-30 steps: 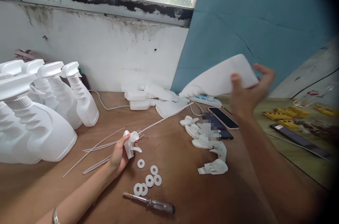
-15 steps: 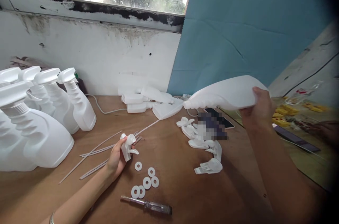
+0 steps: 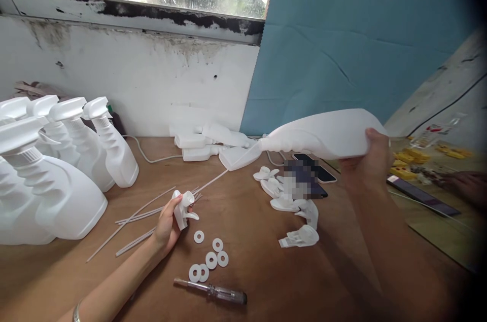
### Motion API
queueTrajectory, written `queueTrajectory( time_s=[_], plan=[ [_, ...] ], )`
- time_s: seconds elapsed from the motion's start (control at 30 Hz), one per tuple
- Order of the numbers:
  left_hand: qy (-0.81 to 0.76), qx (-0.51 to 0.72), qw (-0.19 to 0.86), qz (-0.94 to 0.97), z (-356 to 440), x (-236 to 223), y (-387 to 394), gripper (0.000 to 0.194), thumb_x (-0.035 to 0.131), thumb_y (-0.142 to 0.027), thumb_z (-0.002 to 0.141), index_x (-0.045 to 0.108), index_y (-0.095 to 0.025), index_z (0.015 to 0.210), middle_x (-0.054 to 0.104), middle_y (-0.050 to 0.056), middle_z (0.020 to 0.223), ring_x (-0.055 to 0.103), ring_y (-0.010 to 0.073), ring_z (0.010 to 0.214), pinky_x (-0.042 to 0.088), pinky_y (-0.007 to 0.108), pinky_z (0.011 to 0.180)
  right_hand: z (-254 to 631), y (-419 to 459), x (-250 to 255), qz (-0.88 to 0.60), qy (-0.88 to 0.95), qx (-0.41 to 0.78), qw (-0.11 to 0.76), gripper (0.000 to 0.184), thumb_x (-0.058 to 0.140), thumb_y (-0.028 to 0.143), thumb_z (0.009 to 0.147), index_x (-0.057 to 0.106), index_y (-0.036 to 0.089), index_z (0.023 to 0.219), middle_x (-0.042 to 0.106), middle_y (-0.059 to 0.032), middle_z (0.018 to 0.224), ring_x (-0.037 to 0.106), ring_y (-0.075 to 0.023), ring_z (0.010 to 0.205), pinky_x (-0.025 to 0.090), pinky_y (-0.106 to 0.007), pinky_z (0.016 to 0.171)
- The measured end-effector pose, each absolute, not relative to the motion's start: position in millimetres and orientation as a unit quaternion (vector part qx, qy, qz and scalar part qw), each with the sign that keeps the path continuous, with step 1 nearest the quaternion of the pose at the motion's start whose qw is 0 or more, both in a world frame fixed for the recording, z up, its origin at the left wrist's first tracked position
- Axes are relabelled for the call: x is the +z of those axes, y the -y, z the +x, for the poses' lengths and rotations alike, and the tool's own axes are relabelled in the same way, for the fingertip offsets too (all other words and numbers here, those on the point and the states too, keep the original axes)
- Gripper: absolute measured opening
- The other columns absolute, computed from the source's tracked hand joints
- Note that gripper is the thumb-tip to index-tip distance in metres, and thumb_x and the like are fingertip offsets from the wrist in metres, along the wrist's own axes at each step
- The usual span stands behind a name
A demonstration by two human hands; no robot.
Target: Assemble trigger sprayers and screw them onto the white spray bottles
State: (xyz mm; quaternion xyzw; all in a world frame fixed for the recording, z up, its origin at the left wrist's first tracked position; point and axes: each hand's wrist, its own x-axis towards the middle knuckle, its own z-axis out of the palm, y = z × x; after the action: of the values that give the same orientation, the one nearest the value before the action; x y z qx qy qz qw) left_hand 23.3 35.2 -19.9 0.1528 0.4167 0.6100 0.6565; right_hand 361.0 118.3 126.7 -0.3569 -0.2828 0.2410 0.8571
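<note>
My left hand (image 3: 167,223) is closed round a white trigger spray head (image 3: 181,213), from which a thin dip tube (image 3: 213,182) sticks out toward the back. On the right my right hand (image 3: 369,157) grips the base of a white plastic bottle (image 3: 323,132). The bottle lies nearly level in the air, its neck pointing left. Its neck end overlaps the far end of the tube's line of sight near the lying bottles (image 3: 239,155); I cannot tell how far apart they are. Several white washers (image 3: 211,260) lie in front of the left hand.
Finished-looking spray bottles (image 3: 68,195) stand at the left. Loose tubes (image 3: 133,230) lie beside the left forearm. A screwdriver (image 3: 213,291) is near the front. White spray-head parts (image 3: 300,237) and a phone (image 3: 323,172) lie right of centre. Another person's hand (image 3: 467,185) shows at the far right.
My right hand and the bottle have shifted very slightly, the neck moving a little left and up. The left hand holds the spray head almost unmoved.
</note>
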Motion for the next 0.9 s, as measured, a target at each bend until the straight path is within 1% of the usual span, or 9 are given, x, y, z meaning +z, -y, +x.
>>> queueTrajectory(
  time_s=[0.1,0.23,0.3,0.43,0.57,0.77,0.9],
  plan=[
    [-0.420,0.620,0.642,0.162,21.9,-16.1,-34.4,0.014,0.053,-0.021,0.076,0.055,-0.010,0.085,0.063,0.005,0.073,0.054,0.0091,0.053,0.048,0.018,0.048,356.9,-117.8,124.0,-0.331,0.296,0.226,0.867,0.031,0.058,0.025,0.056,0.057,0.016,0.086,0.059,-0.0013,0.088,0.059,-0.0117,0.080,0.052,-0.018,0.053],
    [-0.424,0.637,0.617,0.186,14.7,-14.1,-35.0,0.016,0.057,-0.022,0.072,0.055,-0.012,0.084,0.062,0.003,0.071,0.054,0.0099,0.053,0.049,0.020,0.050,361.8,-120.6,119.6,-0.326,0.304,0.178,0.878,0.029,0.058,0.024,0.056,0.056,0.018,0.085,0.059,0.0006,0.084,0.060,-0.0121,0.078,0.050,-0.017,0.047],
    [-0.425,0.640,0.609,0.198,10.2,-13.7,-36.5,0.018,0.058,-0.022,0.071,0.055,-0.011,0.085,0.062,0.003,0.070,0.055,0.0100,0.054,0.050,0.020,0.051,364.9,-121.4,117.7,-0.329,0.299,0.179,0.878,0.030,0.058,0.024,0.056,0.056,0.018,0.085,0.059,0.0004,0.084,0.060,-0.0122,0.079,0.049,-0.017,0.046],
    [-0.437,0.640,0.597,0.208,3.8,-11.8,-38.8,0.020,0.059,-0.023,0.070,0.054,-0.011,0.085,0.061,0.003,0.072,0.054,0.0102,0.055,0.050,0.022,0.051,364.6,-119.2,115.3,-0.344,0.275,0.191,0.877,0.034,0.059,0.025,0.054,0.056,0.017,0.088,0.060,-0.0003,0.086,0.060,-0.0122,0.079,0.050,-0.018,0.048],
    [-0.452,0.630,0.585,0.238,-0.3,-12.6,-36.4,0.026,0.063,-0.026,0.068,0.054,-0.012,0.088,0.060,0.001,0.070,0.054,0.0105,0.055,0.050,0.023,0.051,358.2,-116.3,111.9,-0.358,0.287,0.199,0.866,0.030,0.059,0.027,0.057,0.056,0.019,0.086,0.061,0.0020,0.084,0.060,-0.0123,0.080,0.050,-0.019,0.048],
    [-0.472,0.619,0.561,0.282,-9.7,-15.3,-30.6,0.033,0.066,-0.032,0.065,0.051,-0.015,0.088,0.059,0.000,0.062,0.053,0.0114,0.054,0.050,0.024,0.051,351.2,-116.8,105.6,-0.375,0.285,0.201,0.859,0.013,0.060,0.029,0.062,0.056,0.029,0.074,0.063,0.0059,0.085,0.060,-0.0150,0.088,0.055,-0.028,0.061],
    [-0.482,0.612,0.554,0.293,-16.7,-12.3,-28.9,0.034,0.066,-0.035,0.065,0.051,-0.015,0.088,0.059,0.000,0.061,0.053,0.0115,0.054,0.050,0.023,0.051,349.2,-117.8,103.4,-0.383,0.288,0.211,0.852,0.012,0.060,0.031,0.063,0.057,0.031,0.075,0.064,0.0060,0.088,0.060,-0.0168,0.089,0.056,-0.032,0.061]
  ],
)
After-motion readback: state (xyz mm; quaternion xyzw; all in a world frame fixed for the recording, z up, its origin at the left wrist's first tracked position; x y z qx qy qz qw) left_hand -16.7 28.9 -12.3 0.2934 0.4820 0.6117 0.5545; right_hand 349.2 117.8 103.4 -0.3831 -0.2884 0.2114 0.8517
